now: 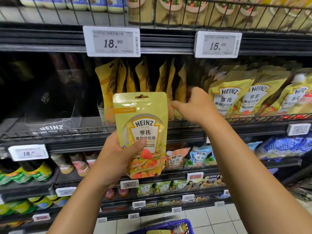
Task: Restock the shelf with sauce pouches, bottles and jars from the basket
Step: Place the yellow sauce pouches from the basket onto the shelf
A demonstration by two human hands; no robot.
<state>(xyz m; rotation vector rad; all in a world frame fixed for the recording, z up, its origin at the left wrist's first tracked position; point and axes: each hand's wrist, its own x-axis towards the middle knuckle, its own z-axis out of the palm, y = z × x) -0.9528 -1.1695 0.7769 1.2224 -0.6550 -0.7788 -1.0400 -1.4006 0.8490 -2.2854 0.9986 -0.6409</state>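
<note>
Head view is showing the person's left hand point(118, 156) gripping a yellow Heinz sauce pouch point(141, 132) by its lower half, thumb pressing across the printed front, and holding it upright in front of the shelf rail point(94, 130). Beyond and to the right of that pouch, the right hand point(196, 105) is reaching into the row of hanging-style pouches point(145, 76) standing edge-on at the back of the shelf; its fingers are spread, the thumb is pointing left toward the held pouch, and the fingertips are hidden among the packs, so whether they are pinching one I cannot tell.

By my judgement the step in hand is making room: the right hand is parting or steadying the standing row while the left is waiting to slot the new pouch in. The next move is calling for lifting the pouch over the wire rail and sliding it into line without toppling its neighbours.

Right of the right hand, front-facing Heinz pouches point(233, 97) are leaning in a neat rank. Above both hands, price tags point(112, 41) are clipped to the upper shelf edge. Below the wrists, lower shelves of bottles and sachets are running down to a tiled floor point(217, 220), where the blue basket point(177, 224) is sitting, a yellow pack inside it.
</note>
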